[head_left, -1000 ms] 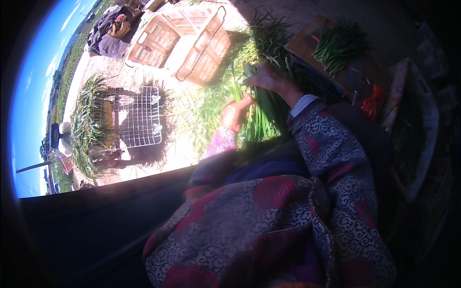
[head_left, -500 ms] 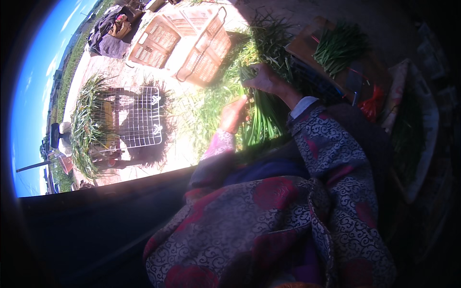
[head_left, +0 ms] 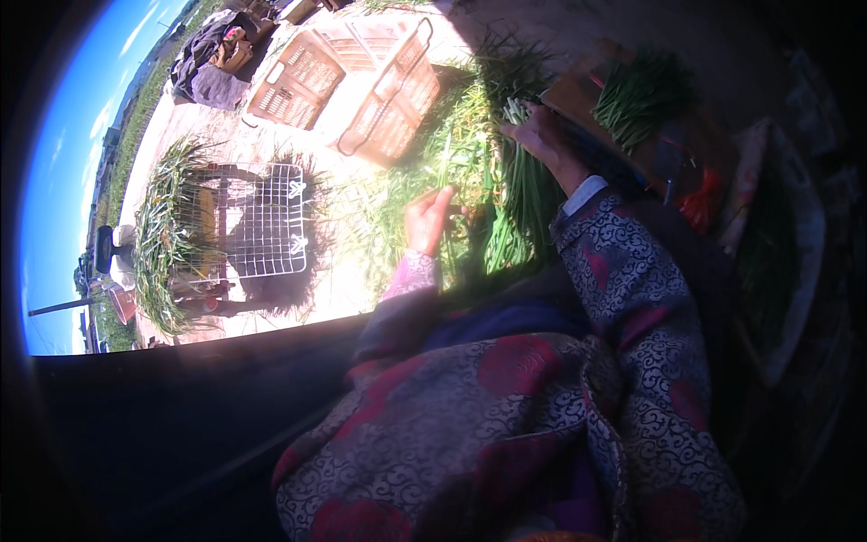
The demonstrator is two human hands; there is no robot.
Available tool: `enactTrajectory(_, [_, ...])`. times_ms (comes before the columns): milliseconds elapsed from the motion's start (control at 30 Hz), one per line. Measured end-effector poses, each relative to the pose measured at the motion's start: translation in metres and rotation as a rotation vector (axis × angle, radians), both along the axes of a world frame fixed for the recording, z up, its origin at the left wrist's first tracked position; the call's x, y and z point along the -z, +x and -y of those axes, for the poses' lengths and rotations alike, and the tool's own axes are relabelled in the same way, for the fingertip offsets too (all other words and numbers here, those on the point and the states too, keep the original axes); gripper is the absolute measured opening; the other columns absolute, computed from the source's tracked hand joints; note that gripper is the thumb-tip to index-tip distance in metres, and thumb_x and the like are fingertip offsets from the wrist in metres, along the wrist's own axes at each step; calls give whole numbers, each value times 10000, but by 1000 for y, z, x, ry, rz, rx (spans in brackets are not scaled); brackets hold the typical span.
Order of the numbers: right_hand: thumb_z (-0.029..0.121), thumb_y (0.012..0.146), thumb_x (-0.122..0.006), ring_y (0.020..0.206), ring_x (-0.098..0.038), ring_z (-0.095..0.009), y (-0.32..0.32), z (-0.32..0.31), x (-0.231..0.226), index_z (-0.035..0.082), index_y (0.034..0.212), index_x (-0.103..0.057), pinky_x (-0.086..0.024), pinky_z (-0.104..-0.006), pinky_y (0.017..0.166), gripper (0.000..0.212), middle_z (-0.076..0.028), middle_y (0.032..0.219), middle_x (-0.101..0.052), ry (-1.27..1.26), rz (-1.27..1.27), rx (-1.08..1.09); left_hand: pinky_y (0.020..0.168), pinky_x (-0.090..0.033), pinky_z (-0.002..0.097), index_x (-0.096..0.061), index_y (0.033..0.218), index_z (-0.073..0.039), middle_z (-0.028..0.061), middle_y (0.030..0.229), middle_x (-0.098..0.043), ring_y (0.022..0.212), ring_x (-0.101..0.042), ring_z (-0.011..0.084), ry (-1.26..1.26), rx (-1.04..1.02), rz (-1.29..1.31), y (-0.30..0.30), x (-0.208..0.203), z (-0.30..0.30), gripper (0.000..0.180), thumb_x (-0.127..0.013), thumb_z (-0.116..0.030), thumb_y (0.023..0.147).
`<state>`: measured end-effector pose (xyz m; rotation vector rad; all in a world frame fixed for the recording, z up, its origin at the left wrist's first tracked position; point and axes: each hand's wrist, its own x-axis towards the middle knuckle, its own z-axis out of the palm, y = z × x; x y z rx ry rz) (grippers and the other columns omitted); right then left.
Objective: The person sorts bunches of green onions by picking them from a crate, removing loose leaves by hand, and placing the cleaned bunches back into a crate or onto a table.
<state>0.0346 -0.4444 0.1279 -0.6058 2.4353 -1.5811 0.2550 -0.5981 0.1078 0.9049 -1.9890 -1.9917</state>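
My right hand (head_left: 543,143) is closed round a bunch of garlic chives (head_left: 526,194), its pale stem ends showing above the fingers and its long green leaves hanging below. To the left, in bright sun, my left hand (head_left: 427,221) has its fingers pinched together, with a few thin green leaves (head_left: 448,161) standing up from them. Glare blurs these fingertips. Between and beyond both hands lies a heap of loose chives (head_left: 470,108), partly sunlit and partly in shade.
A tied-looking bundle of chives (head_left: 646,95) lies on a brown board (head_left: 567,95) at the right, near a red plastic bag (head_left: 700,197). Farther left stand a pale plastic crate (head_left: 388,108) and a white wire rack (head_left: 262,221) with greens (head_left: 167,235) over one end.
My right hand has moved right with the chive bunch. My left hand has come off the bunch's side and sits apart from it, slightly lower left.
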Motion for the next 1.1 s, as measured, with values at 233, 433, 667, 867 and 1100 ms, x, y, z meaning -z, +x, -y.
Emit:
enactTrajectory(233, [385, 732, -824, 934, -702, -360, 40, 29, 8, -50, 1202, -634, -555, -406, 814, 668, -241, 1073, -703, 203, -29, -238, 747, -507, 357, -688, 1029, 63, 174, 887, -696, 813, -662, 271, -618, 1, -184, -24, 11, -36, 278, -688, -194, 919])
enactTrajectory(433, [161, 707, -812, 713, -691, -236, 29, 22, 5, -46, 924, -707, -547, -363, 661, 317, -163, 808, -716, -74, 270, -344, 663, -503, 265, -625, 1215, 10, 63, 982, -706, 823, -651, 126, 434, -27, -123, -27, -7, -25, 389, -747, -173, 894])
enactTrajectory(667, [109, 722, -793, 629, -672, -187, 26, 17, -6, -52, 897, -704, -536, -332, 585, 254, -126, 759, -705, -20, 342, -521, 596, -480, 219, -698, 967, -35, 44, 848, -720, 660, -616, 81, 306, 50, -166, -13, 18, 5, 124, -737, -130, 898])
enactTrajectory(867, [245, 747, -754, 944, -712, -285, -1, 4, -17, -52, 1041, -684, -555, -399, 801, 424, -252, 1009, -710, 99, 294, -321, 589, -429, 220, -730, 901, -25, 20, 783, -703, 642, -572, 69, 83, 36, -168, -1, 6, 16, 76, -659, -49, 886])
enactTrajectory(1100, [276, 780, -727, 1036, -673, -357, -21, -4, 22, -17, 1078, -682, -537, -437, 860, 420, -245, 1081, -691, 418, -190, 149, 514, -356, 196, -695, 847, -53, -40, 689, -612, 561, -495, 47, 311, -123, -192, 7, 19, 23, 59, -668, -59, 899])
